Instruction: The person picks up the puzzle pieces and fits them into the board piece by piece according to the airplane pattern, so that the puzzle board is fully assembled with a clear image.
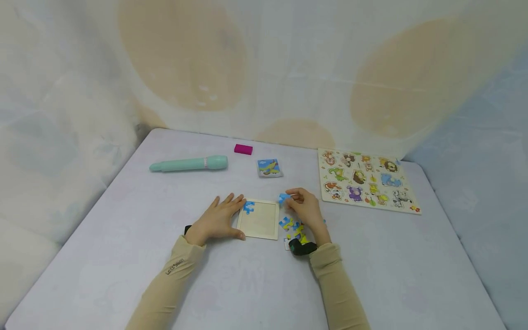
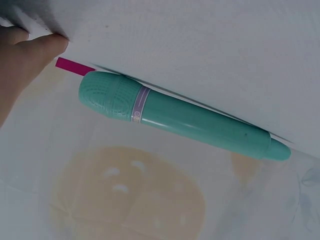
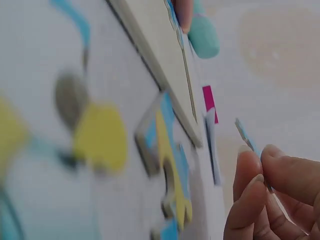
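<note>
A shallow wooden puzzle tray (image 1: 259, 221) lies in the middle of the table, with one blue puzzle piece (image 1: 249, 207) in its upper left corner. My left hand (image 1: 219, 219) rests at the tray's left side, fingers spread and straight. My right hand (image 1: 305, 208) pinches another blue puzzle piece (image 1: 283, 198) between thumb and fingers, just off the tray's upper right corner. In the right wrist view that held piece (image 3: 250, 140) appears edge-on. Below the right hand lie several loose blue and yellow puzzle pieces (image 1: 287, 223), partly hidden by the hand and wrist camera.
A mint-green toy microphone (image 1: 189, 163) lies at the back left. Behind the tray are a magenta block (image 1: 243, 149) and a small airplane picture card (image 1: 270, 167). An animal puzzle board (image 1: 367, 181) lies at the back right, against the curtain.
</note>
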Demonstrator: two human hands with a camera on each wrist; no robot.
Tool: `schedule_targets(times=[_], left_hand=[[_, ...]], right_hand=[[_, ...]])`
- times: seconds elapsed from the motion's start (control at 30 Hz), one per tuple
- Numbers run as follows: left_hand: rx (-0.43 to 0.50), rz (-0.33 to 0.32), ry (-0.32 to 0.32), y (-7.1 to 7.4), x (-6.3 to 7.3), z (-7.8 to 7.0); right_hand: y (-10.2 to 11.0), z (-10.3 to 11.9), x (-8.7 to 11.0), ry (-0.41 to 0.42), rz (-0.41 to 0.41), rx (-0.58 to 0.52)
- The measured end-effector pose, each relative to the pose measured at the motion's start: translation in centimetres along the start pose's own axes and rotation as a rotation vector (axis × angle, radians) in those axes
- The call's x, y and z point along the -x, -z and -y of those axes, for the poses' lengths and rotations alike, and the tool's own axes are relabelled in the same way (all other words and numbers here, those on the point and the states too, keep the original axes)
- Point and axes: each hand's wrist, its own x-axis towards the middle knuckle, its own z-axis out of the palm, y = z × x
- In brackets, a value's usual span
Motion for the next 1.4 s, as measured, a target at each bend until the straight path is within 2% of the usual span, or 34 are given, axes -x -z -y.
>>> schedule_targets(times=[0.27,0.43,0.67,0.97,1.17,1.4], left_hand=[[-0.001,0.005,0.007,0.1,0.1,-0.2],[0.003,-0.001,0.004,0.1,0.1,-0.3],[0.003,-0.014,-0.006,0.1,0.3,-0.3],[0.008,-0.021,-0.006,0.3,0.5,-0.5],[0.008,-0.018,-0.005,0.3,0.5,-0.4],[0.024,-0.033,-0.019,-0.1,0.4,-0.4]], right_hand=[[-1.5,0.9,0.4,-0.015,0.05,-0.077],[-2.6,1.2,0.4,-0.01,0.031,-0.097],[-3.9,1.7,0.4,-0.044,0.022,-0.11],[-4.7,2.3,0.7,-0.025,0.014,-0.054],[-5.2,2.3,0.7,-0.027,0.042,0.005],[-5.6,2.1,0.6,0.036,0.037,0.16]])
